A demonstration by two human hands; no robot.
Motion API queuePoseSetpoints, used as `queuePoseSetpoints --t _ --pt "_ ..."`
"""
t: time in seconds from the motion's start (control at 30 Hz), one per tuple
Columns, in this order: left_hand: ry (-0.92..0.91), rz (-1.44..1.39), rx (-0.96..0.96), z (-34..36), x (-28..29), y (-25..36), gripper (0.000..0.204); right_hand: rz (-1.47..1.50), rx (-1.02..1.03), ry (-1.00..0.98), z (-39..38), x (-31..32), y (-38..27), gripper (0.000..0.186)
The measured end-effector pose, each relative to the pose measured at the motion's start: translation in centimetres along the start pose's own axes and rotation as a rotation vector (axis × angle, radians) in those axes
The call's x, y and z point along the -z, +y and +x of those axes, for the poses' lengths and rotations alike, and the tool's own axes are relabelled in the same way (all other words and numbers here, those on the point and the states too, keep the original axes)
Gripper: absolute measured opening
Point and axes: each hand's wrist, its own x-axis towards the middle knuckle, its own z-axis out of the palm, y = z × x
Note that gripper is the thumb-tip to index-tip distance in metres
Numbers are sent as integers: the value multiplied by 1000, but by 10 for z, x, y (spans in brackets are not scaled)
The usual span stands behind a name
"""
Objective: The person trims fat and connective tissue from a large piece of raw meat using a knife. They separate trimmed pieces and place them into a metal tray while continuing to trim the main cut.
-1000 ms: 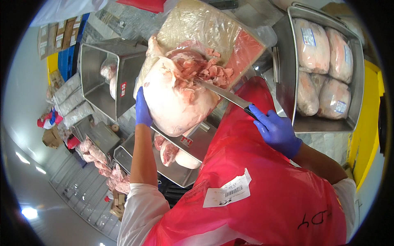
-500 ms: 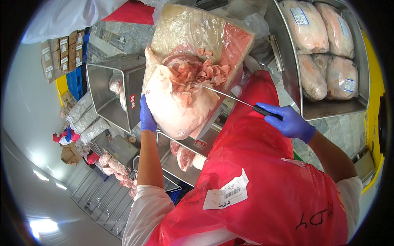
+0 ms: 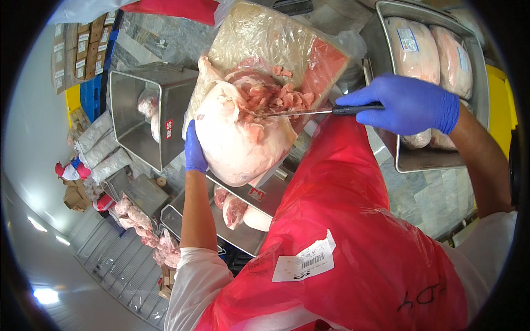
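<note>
A large pale piece of meat [image 3: 232, 138], with reddish cut flesh and loose scraps [image 3: 281, 100] on top, lies on a board [image 3: 251, 33] under crumpled plastic. My left hand [image 3: 196, 148], in a blue glove, holds the meat's left side, its fingertips partly hidden. My right hand [image 3: 406, 103], also gloved, grips the black handle of a long knife [image 3: 303, 112] from the right. The blade lies almost level across the meat, its tip among the scraps and partly hidden.
A steel bin of wrapped meat [image 3: 411, 49] is at right, another bin [image 3: 130, 132] at left, and a third [image 3: 251, 237] below the board. Boxes [image 3: 83, 47], sacks [image 3: 102, 154], piled meat [image 3: 138, 215] and a small distant person in red and white [image 3: 72, 171] are farther left.
My right hand and the knife handle have risen and swung upward, so the blade lies flatter across the meat. My left hand stays on the meat's left side.
</note>
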Motion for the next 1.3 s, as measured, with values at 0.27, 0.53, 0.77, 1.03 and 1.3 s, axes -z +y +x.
queuePoseSetpoints --t 0.27,0.53,0.77,1.03,1.3 --pt "-15 -82 75 -2 13 -14 59 -53 -168 177 -14 -66 -48 42" --pt "-34 -63 122 -7 -5 -7 65 -156 -228 531 -21 -181 -5 51" --pt "-63 38 60 7 12 -6 66 -447 -164 717 -8 -231 65 54" --pt "-114 110 114 11 6 10 62 -444 -249 756 41 -274 164 37" --pt "-145 95 110 8 -2 13 58 -347 -143 869 75 -269 207 32"
